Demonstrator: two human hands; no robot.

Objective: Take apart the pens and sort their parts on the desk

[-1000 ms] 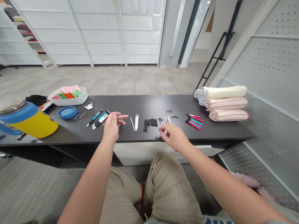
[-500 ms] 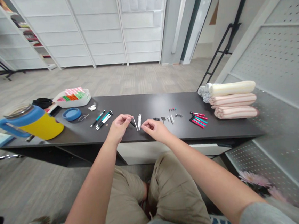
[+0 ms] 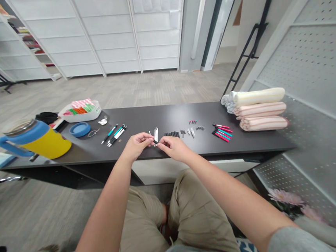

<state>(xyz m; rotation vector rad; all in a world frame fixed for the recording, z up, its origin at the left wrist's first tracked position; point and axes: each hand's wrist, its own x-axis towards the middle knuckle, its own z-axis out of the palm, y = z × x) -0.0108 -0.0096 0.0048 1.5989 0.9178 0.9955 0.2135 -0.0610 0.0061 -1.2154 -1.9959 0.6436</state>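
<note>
My left hand (image 3: 139,145) is closed in a pinch on a small black pen part (image 3: 155,142), held low over the dark table. Fingertips of my right hand (image 3: 172,145) are pinched at the other end of that part, so the two hands nearly meet. Just behind the fingers lie several thin white refills (image 3: 156,133), partly hidden by the hands. Beyond my right hand is a row of black pen grips (image 3: 173,134). Small dark clips (image 3: 183,133), clear-grey pieces (image 3: 191,132), springs (image 3: 200,128) and tiny red and green tips (image 3: 192,122) lie farther right.
Red and teal pen barrels (image 3: 223,132) lie to the right, before rolled towels (image 3: 261,110). Several pens (image 3: 116,134) lie left, near a blue lid (image 3: 80,129), a white basket (image 3: 96,110) and a large yellow and blue mug (image 3: 45,140). The table's front edge (image 3: 188,156) runs below my hands.
My left hand has moved slightly right and down with the black pen part, and my right hand has closed in on it. The row of black grips shows more fully now.
</note>
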